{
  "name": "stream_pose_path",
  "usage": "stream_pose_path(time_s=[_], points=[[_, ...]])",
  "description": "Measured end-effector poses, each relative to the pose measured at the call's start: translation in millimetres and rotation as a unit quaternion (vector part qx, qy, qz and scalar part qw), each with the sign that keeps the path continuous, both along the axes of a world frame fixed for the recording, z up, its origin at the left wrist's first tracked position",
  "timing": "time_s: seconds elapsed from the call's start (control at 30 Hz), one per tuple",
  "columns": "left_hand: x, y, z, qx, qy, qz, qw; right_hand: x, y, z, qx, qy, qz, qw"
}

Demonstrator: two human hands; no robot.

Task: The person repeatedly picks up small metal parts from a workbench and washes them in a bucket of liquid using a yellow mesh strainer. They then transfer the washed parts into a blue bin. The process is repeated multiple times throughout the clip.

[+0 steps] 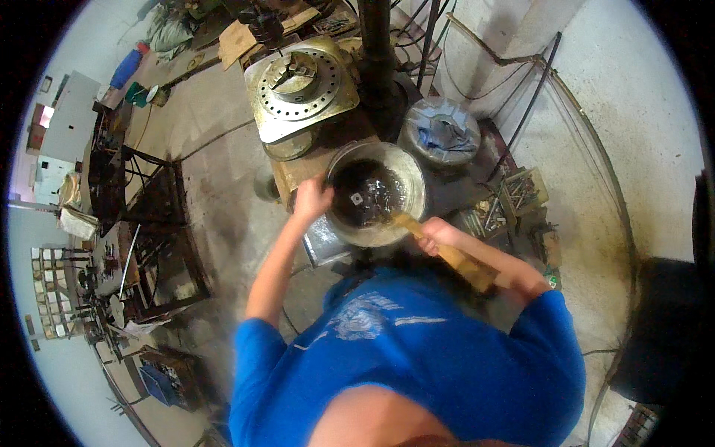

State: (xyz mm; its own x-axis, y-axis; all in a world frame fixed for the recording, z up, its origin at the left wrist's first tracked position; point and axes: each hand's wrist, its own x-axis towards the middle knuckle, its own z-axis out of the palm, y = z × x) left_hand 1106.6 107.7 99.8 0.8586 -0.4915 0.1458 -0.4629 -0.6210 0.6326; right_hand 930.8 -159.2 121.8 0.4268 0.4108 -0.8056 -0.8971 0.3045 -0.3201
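A round metal pot (418, 173) with dark liquid inside stands in front of me, and small shiny parts show in the liquid. One pale square piece (356, 199) with a dark centre stands out among them. My left hand (313, 199) is closed on the pot's left rim. My right hand (435, 235) is wrapped round a flat wooden stick (460, 262). Its narrower end reaches over the pot's near right rim toward the liquid; its wider end points back under my right forearm. Whether the tip touches the parts is unclear.
Beyond the pot is a drill press table (261, 123) with a chuck (292, 80) on it. A plastic-covered round container (441, 134) stands right of the column (375, 37). Trays of metal parts (523, 190) lie to the right, beside the wall. A dark metal-framed bench (160, 175) is at left.
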Motion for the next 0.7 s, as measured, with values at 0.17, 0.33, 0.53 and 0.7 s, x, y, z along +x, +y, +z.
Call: stream_pose_path(time_s=[0.17,0.33,0.53,0.7], points=[[-6,-8,10,-0.003,0.033,0.021,0.999,-18,7,-26,-0.129,-0.191,0.029,0.973],[-4,-13,15,0.016,0.022,0.025,0.999,-13,15,-13,-0.072,-0.100,0.021,0.992],[3,-3,3,-0.033,0.033,0.021,0.999,-13,18,-83,0.397,0.045,0.002,0.917],[7,12,2,-0.060,0.076,0.038,0.995,-27,38,-8,0.184,-0.055,-0.060,0.980]])
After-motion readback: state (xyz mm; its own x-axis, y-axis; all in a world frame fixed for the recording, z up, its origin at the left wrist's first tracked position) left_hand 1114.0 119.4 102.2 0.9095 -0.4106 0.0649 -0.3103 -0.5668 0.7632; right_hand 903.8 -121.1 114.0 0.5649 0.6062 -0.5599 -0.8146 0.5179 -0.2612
